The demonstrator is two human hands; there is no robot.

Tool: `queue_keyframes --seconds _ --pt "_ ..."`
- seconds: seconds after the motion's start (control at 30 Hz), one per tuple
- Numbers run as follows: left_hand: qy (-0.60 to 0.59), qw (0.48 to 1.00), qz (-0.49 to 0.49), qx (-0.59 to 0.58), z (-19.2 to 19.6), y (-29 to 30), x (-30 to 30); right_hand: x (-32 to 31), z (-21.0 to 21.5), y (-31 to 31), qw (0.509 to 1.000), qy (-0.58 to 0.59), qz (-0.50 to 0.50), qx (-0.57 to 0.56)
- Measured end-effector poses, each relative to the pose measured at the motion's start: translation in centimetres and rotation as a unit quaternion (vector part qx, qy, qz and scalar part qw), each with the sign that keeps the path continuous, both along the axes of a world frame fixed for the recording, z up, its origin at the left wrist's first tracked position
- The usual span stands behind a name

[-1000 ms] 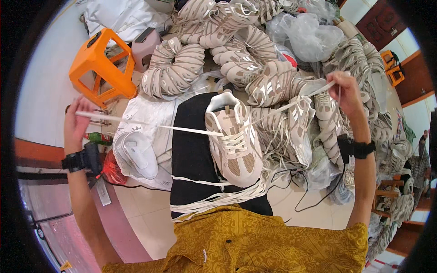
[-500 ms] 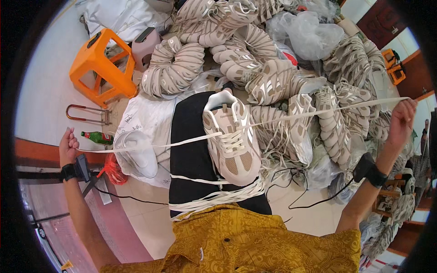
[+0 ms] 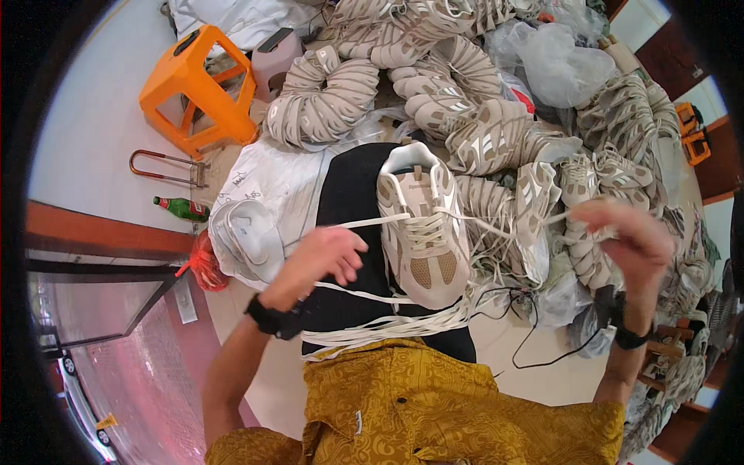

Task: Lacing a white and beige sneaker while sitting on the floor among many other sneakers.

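Observation:
A beige and white sneaker (image 3: 430, 267) rests on my black-clad lap, toe toward me. Its cream lace (image 3: 372, 222) runs out to both sides. My left hand (image 3: 329, 256) is left of the shoe, fingers loosely bent and apart, with the lace passing behind it. To the right, my right hand (image 3: 628, 240) is raised and motion-blurred; the slack right lace reaches its fingertips, and whether they grip it cannot be told. A bundle of loose cream laces (image 3: 387, 335) lies across my lap.
Rings and rows of similar sneakers (image 3: 329, 101) cover the floor ahead. An orange stool (image 3: 198, 85), a green bottle (image 3: 182, 208), white cupped shapes (image 3: 246, 240) on a white sack, and a red bag (image 3: 205, 263) lie left. Black cable (image 3: 535, 341) runs at right.
Both hands have come inward from far out at either side toward the shoe. The lace, stretched taut before, hangs slack on the right. The whole view has shifted slightly.

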State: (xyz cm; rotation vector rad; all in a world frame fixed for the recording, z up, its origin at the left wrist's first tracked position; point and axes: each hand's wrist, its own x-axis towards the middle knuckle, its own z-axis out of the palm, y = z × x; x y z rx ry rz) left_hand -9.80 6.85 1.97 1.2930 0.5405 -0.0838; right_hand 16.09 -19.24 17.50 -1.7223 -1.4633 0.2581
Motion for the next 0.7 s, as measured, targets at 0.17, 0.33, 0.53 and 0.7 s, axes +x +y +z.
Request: queue_keyframes --seconds 0.17,0.33,0.53,0.7 --pt "0.041 0.947 0.223 -0.228 -1.7 -2.8 3.2 0.1 -0.9 1.7 0.985 -0.162 0.055 0.030" --pt "-0.122 0.881 0.341 -0.304 -3.8 0.0 3.0 7.7 -1.7 -3.0 0.963 0.180 -0.096 0.177" --pt "-0.186 0.836 0.455 -0.243 -1.5 4.7 -1.1 21.3 -2.9 -11.1 0.934 0.297 -0.123 0.157" --pt "-0.155 0.909 0.277 -0.271 -0.9 2.4 -0.5 24.7 -6.3 -15.3 0.894 0.326 -0.239 0.193"
